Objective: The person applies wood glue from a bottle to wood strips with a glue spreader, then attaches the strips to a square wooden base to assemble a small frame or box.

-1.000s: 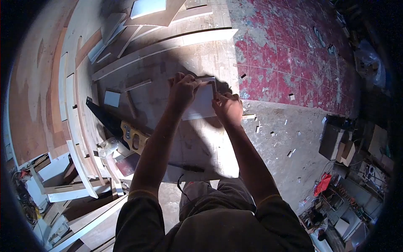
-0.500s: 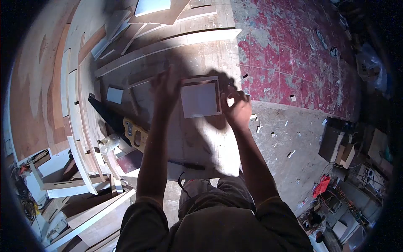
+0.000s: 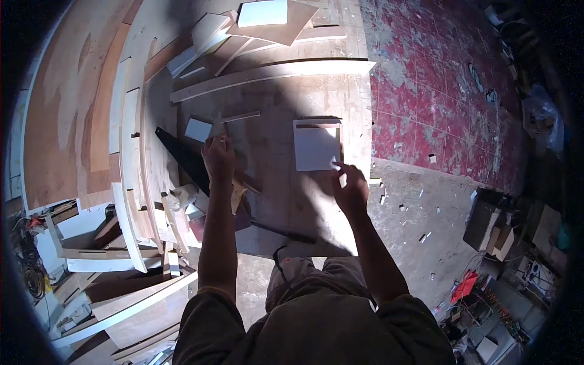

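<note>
My left hand [image 3: 219,161] is over the bench with its fingers bent and closed. Beneath its fingertips, whatever they may hold is hidden. A small white square piece [image 3: 198,129] lies just beyond it, beside a thin wooden strip [image 3: 241,116]. Another brown strip [image 3: 248,184] shows below the hand. The handsaw [image 3: 182,157] lies partly behind my left forearm, with some of its yellow handle showing. My right hand [image 3: 351,188] has thumb and forefinger apart, at the lower right corner of a white square panel [image 3: 317,149] with wooden strips along its far and right edges.
A long board [image 3: 274,76] crosses the bench, with stacked offcuts and a white piece [image 3: 263,13] beyond it. Large plywood sheets [image 3: 67,134] stand at left above a scrap pile [image 3: 134,292]. Wood bits lie on the floor [image 3: 413,207] at right.
My left hand has left the panel's side and moved to the small pieces at left. My right hand has slipped down to the panel's near corner. The view has shifted.
</note>
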`<action>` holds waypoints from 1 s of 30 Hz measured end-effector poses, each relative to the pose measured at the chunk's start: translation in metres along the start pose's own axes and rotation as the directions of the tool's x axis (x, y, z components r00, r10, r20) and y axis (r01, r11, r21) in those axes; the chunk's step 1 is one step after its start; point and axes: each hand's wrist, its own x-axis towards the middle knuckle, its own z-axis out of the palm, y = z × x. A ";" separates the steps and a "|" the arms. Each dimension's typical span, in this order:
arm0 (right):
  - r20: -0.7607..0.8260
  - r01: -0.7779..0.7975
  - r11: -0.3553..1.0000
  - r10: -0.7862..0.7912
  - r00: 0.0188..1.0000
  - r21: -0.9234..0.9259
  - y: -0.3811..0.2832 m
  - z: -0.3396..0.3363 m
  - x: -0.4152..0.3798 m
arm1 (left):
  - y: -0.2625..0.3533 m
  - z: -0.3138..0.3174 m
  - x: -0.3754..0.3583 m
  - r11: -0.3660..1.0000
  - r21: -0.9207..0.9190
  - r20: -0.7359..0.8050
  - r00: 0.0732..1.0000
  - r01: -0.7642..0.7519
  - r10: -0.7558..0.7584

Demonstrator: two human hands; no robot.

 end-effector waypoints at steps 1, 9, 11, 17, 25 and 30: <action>0.005 0.021 0.998 -0.022 1.000 0.056 -0.006 0.000 -0.011 | -0.009 0.003 0.003 1.000 -0.002 -0.003 1.000 -0.001 0.001; 0.260 -0.130 0.986 0.100 0.960 0.104 -0.026 -0.008 -0.094 | -0.036 0.014 0.020 0.986 0.140 0.009 0.996 0.085 -0.087; 0.276 -0.156 0.983 0.124 0.953 0.098 -0.023 -0.005 -0.096 | -0.039 0.015 0.021 0.978 0.178 0.030 0.992 0.112 -0.119; 0.152 -0.140 0.990 0.135 0.979 0.022 -0.005 -0.006 -0.053 | -0.040 0.013 0.013 0.990 0.138 -0.065 0.998 0.010 -0.001; -0.064 -0.190 0.975 0.183 0.981 -0.115 0.028 -0.006 0.001 | 0.037 0.032 0.003 0.905 -0.064 -0.037 0.908 -0.420 0.418; -0.130 -0.165 0.980 0.149 0.980 -0.115 0.037 0.014 0.028 | 0.113 0.067 -0.006 0.863 -0.222 0.090 0.872 -0.454 0.481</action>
